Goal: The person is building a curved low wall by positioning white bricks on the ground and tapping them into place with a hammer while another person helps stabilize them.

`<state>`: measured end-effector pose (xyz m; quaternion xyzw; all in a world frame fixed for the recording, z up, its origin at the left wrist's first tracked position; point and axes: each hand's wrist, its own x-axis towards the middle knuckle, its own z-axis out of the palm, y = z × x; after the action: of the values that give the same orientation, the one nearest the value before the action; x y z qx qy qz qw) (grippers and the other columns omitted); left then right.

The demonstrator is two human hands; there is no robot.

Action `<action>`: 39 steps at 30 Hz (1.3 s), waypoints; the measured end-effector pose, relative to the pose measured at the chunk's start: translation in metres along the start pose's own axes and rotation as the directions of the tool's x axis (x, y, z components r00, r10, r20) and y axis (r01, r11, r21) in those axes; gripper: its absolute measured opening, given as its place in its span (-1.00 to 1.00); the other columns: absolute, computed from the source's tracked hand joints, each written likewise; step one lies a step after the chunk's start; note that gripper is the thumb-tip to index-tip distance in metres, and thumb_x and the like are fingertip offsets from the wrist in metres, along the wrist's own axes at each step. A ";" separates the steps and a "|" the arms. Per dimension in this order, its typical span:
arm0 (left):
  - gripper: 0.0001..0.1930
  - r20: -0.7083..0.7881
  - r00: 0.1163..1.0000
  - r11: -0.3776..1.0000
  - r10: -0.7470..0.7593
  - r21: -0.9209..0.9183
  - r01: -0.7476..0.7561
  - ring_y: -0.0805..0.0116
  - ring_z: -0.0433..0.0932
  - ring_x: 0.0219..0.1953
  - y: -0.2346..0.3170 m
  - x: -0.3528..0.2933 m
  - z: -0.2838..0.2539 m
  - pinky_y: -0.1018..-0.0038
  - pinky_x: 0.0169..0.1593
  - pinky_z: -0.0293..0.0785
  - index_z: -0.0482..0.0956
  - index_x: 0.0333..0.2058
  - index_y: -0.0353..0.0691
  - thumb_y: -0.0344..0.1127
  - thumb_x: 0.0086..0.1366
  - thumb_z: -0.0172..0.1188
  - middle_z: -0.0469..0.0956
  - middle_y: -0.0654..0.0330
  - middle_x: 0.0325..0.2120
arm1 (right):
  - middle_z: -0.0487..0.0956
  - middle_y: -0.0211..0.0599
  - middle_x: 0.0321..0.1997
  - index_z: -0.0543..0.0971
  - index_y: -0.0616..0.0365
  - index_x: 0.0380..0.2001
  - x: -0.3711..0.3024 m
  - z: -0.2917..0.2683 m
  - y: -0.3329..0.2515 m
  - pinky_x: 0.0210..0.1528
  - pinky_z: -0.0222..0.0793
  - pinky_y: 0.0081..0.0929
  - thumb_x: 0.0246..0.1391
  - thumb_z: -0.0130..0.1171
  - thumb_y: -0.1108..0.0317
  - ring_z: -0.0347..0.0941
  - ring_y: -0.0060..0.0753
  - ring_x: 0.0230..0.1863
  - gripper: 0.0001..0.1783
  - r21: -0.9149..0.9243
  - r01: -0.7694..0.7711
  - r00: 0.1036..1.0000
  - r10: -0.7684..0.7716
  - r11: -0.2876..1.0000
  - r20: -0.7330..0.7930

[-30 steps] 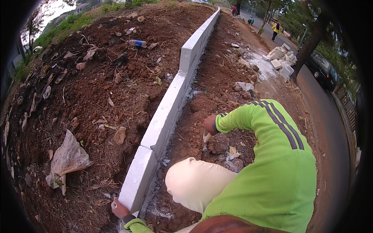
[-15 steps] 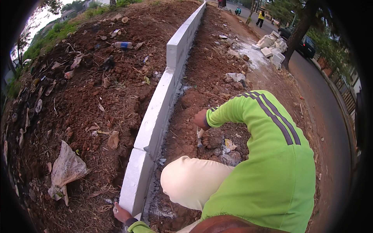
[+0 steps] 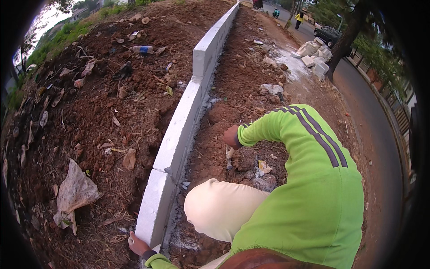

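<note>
A row of white concrete-like blocks forms a low wall, with the nearest block [image 3: 154, 208] beside my bent, pale-trousered knee [image 3: 219, 208]. My left hand [image 3: 138, 245] is at this block's near end, its fingers curled round the left corner. The undersides of those fingers are hidden. Right of the wall, my right hand [image 3: 231, 137] is closed round the top of a short pale-handled tool [image 3: 230, 157]. The tool points down at the soil, and its greyish lower end is too small to identify. Grey mortar [image 3: 172, 224] runs along the wall's right foot.
Farther along, a taller wall section [image 3: 204, 58] steps up. Loose red soil and litter lie on the left, including a crumpled sack [image 3: 77, 193] and a plastic bottle [image 3: 143, 49]. Rubble [image 3: 315, 54] is heaped by a tree trunk [image 3: 347, 38], beside the road [image 3: 358, 98].
The view has shifted very slightly. Both hands keep nearly the same places, on the block's end and on the tool. A distant person by the road has moved a little.
</note>
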<state>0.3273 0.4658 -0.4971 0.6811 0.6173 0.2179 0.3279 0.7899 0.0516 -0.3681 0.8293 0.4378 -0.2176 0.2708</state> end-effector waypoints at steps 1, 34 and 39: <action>-0.41 -0.001 1.000 1.000 0.002 0.004 -0.002 -0.05 0.58 -0.15 0.001 -0.001 -0.001 0.18 -0.01 0.45 0.64 -0.13 -0.44 0.12 0.32 0.10 0.63 -0.16 -0.19 | 0.69 -0.06 -0.27 0.69 0.15 -0.30 0.000 -0.001 0.000 -0.15 0.59 -0.13 -0.16 0.42 0.11 0.65 0.03 -0.17 -0.61 0.004 0.004 1.000 -0.004 1.000 -0.005; -0.45 -0.053 0.999 1.000 -0.007 -0.024 0.005 -0.02 0.61 -0.23 0.014 -0.010 -0.003 0.19 -0.07 0.47 0.66 -0.24 -0.42 0.10 0.30 0.16 0.66 -0.16 -0.27 | 0.67 -0.03 -0.14 0.64 0.19 -0.13 -0.010 -0.020 -0.007 -0.04 0.57 -0.13 -0.10 0.43 0.01 0.63 0.06 -0.06 -0.45 -0.004 -0.026 0.996 0.026 1.000 0.086; -0.46 -0.073 0.997 1.000 -0.002 -0.008 0.001 -0.02 0.60 -0.23 0.016 -0.011 -0.002 0.18 -0.07 0.47 0.67 -0.25 -0.41 0.10 0.30 0.16 0.66 -0.15 -0.27 | 0.68 -0.03 -0.15 0.65 0.19 -0.14 -0.009 -0.017 -0.006 -0.06 0.57 -0.13 -0.10 0.44 0.06 0.63 0.05 -0.08 -0.48 -0.011 -0.023 0.997 0.023 1.000 0.079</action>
<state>0.3351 0.4547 -0.4831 0.6709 0.6285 0.2448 0.3082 0.7827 0.0602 -0.3513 0.8237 0.4182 -0.2450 0.2944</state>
